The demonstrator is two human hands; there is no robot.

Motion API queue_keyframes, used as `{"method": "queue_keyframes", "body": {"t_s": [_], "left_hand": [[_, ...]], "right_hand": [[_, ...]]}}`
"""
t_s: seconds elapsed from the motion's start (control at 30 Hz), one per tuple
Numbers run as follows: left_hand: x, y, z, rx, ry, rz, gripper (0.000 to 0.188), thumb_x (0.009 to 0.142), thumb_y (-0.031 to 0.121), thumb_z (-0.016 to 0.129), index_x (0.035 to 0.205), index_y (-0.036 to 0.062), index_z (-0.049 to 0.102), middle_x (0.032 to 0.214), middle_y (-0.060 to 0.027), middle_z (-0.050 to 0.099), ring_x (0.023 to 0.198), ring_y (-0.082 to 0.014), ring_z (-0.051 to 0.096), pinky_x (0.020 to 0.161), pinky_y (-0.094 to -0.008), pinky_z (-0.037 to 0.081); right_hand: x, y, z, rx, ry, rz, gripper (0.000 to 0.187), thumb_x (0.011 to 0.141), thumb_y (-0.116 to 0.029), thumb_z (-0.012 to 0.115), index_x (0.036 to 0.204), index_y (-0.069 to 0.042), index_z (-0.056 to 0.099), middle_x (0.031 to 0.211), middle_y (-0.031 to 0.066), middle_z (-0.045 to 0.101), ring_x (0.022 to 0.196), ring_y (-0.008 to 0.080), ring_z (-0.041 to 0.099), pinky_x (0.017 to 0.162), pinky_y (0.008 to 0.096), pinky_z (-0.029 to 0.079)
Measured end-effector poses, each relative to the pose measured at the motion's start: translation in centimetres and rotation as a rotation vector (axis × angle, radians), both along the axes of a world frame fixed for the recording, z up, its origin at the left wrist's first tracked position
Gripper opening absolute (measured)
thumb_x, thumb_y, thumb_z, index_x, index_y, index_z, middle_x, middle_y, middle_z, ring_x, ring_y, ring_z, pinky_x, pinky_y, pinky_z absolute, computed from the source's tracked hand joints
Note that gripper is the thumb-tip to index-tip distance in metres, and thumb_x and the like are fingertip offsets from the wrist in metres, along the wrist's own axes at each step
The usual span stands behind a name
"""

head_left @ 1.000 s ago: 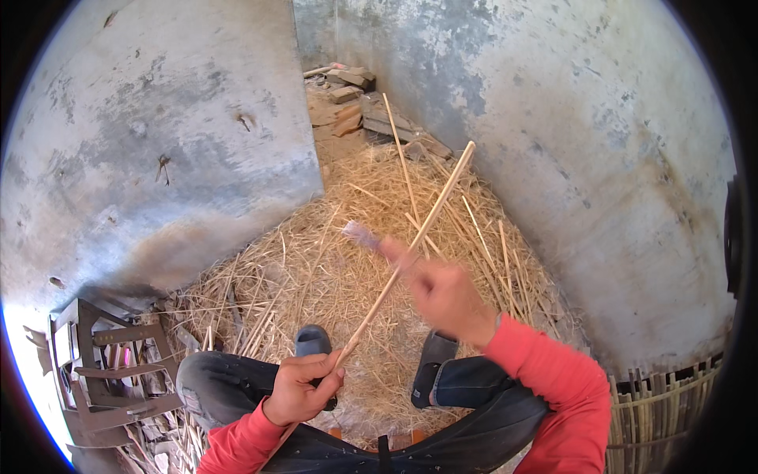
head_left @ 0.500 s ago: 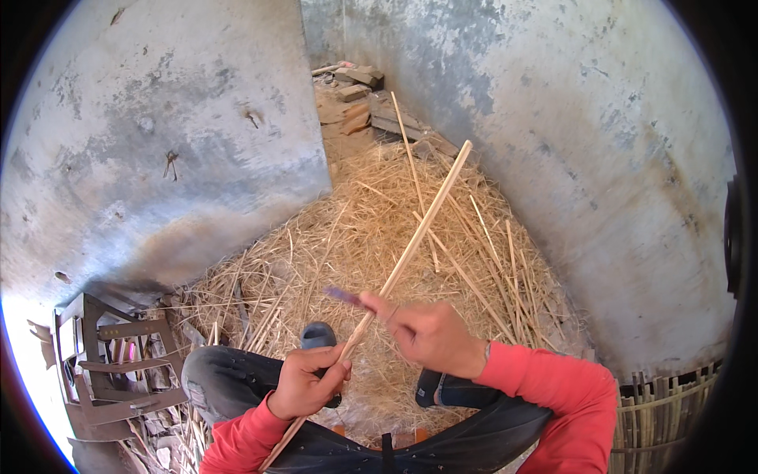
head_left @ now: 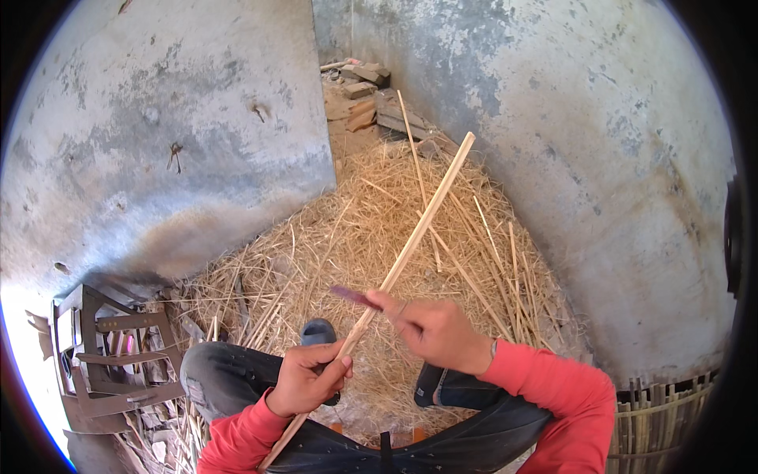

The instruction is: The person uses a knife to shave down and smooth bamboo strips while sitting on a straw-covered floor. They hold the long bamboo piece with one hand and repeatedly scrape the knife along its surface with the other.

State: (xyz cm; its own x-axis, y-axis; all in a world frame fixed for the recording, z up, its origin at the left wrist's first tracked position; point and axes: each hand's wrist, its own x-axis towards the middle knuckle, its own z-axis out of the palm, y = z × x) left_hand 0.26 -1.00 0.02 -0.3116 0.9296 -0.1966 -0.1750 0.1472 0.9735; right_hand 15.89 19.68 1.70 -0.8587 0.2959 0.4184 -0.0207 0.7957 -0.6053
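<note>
A long pale bamboo strip [head_left: 426, 217] runs slantwise from below my left hand up to the far right, raised over the shavings. My left hand [head_left: 308, 374] is closed around its lower part, thumb on top. My right hand [head_left: 442, 332] is closed on a short dark knife [head_left: 353, 296], whose purplish-brown blade points left across the strip just above my left hand. My fingers hide the knife's handle. The lower end of the strip passes under my left wrist, beside my thigh.
Straw-like shavings [head_left: 371, 213] and loose thin strips [head_left: 466, 276] cover the floor. A broken dark wooden frame [head_left: 130, 321] lies at left, a slatted basket [head_left: 659, 419] at lower right. Bricks [head_left: 362, 88] lie in the far corner, between stained walls [head_left: 584, 158].
My right hand and the knife have shifted slightly right along with the strip. My left hand keeps its grip in nearly the same place. The whole view has turned a little.
</note>
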Motion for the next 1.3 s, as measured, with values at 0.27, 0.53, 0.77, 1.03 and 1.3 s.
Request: {"method": "queue_keyframes", "body": {"t_s": [0.27, 0.53, 0.77, 1.03, 1.3], "left_hand": [[0.1, -0.3, -0.3, 0.128, 0.196, -0.129, 0.027, 0.099, 0.002, 0.063, 0.125, -0.0064, 0.068, 0.077, -0.0028, 0.066, 0.059, -0.0048, 0.059, 0.052, -0.0213, 0.045], [0.6, 0.0, 0.0, 0.253, 0.293, -0.181, 0.024, 0.098, 0.0, 0.063, 0.119, -0.0089, 0.07, 0.076, -0.0053, 0.067, 0.056, -0.0053, 0.056, 0.048, -0.0226, 0.043], [0.1, -0.5, 0.0, 0.203, 0.251, -0.269, 0.029, 0.095, -0.003, 0.064, 0.123, -0.0127, 0.065, 0.081, -0.0079, 0.068, 0.065, -0.0086, 0.062, 0.057, -0.0231, 0.05], [0.5, -0.3, -0.7, 0.299, 0.353, -0.199, 0.024, 0.096, -0.002, 0.063, 0.118, -0.012, 0.069, 0.078, -0.008, 0.069, 0.058, -0.0083, 0.061, 0.051, -0.0235, 0.049], [0.1, -0.3, -0.6, 0.209, 0.252, -0.104, 0.021, 0.097, -0.003, 0.062, 0.114, -0.0127, 0.069, 0.077, -0.0074, 0.07, 0.059, -0.0083, 0.063, 0.053, -0.023, 0.05]], "right_hand": [[0.1, 6.7, 3.1, -0.099, 0.242, -0.47, 0.072, 0.091, -0.024, 0.077, 0.151, 0.0, 0.046, 0.065, -0.0024, 0.052, 0.055, 0.0048, 0.045, 0.05, 0.0234, 0.039], [2.1, 11.4, 5.3, -0.006, 0.34, -0.667, 0.079, 0.089, -0.028, 0.081, 0.151, 0.003, 0.045, 0.07, -0.0016, 0.052, 0.061, 0.0041, 0.042, 0.054, 0.0213, 0.038], [3.9, 15.2, 4.8, 0.161, 0.436, -0.653, 0.048, 0.1, -0.014, 0.065, 0.146, -0.005, 0.055, 0.083, 0.0041, 0.067, 0.068, 0.0062, 0.048, 0.06, 0.0233, 0.044], [4.6, 13.7, 5.6, -0.014, 0.162, -0.63, 0.038, 0.101, -0.01, 0.06, 0.139, -0.013, 0.064, 0.068, 0.0008, 0.055, 0.061, 0.0055, 0.041, 0.054, 0.0261, 0.038], [2.4, 9.4, 3.4, -0.14, 0.096, -0.442, 0.04, 0.098, -0.006, 0.059, 0.138, -0.006, 0.063, 0.063, 0.0005, 0.046, 0.057, 0.0058, 0.04, 0.052, 0.0257, 0.036]]}}
